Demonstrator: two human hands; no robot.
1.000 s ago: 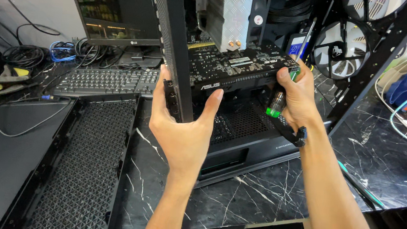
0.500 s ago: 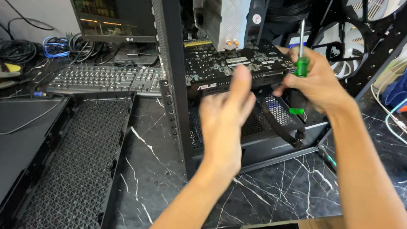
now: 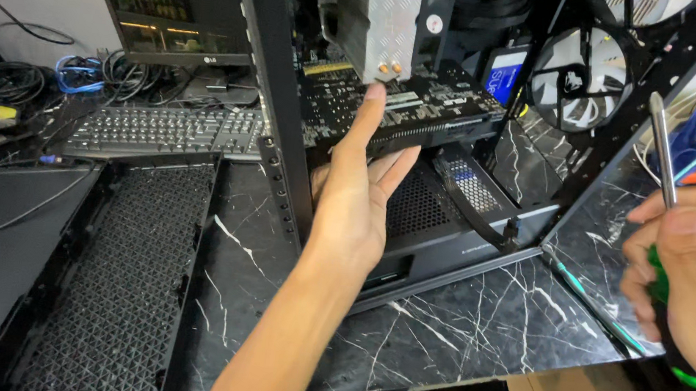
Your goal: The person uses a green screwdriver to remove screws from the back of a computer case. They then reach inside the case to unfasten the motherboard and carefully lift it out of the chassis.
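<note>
Left hand [image 3: 354, 200] reaches into the open side of a black computer case [image 3: 273, 129] that stands on a dark marble-pattern table [image 3: 472, 318]. Hand is open, fingers straight, thumb up. Fingertips [image 3: 372, 96] touch the front edge of the graphics card [image 3: 399, 107], which sits level inside the case, just under the silver finned cooler [image 3: 378, 20]. The other fingers lie under the card's lower edge. No closed grip on the card.

Right hand [image 3: 689, 279] is at the right edge of the view, well apart from the case opening. It is closed around the green handle of a screwdriver [image 3: 662, 162]. The metal shaft points up and tilts slightly left, its tip free in the air.

Inside the case: a round fan [image 3: 580, 78] at the rear wall, a black box with a mesh top [image 3: 419, 207] on the floor of the case below the card.

On the table left of the case: a black mesh panel [image 3: 118, 284] lying flat, a black keyboard [image 3: 163, 128] behind it, a monitor [image 3: 171, 4] behind the keyboard, and loose cables [image 3: 10, 82] at far left.
</note>
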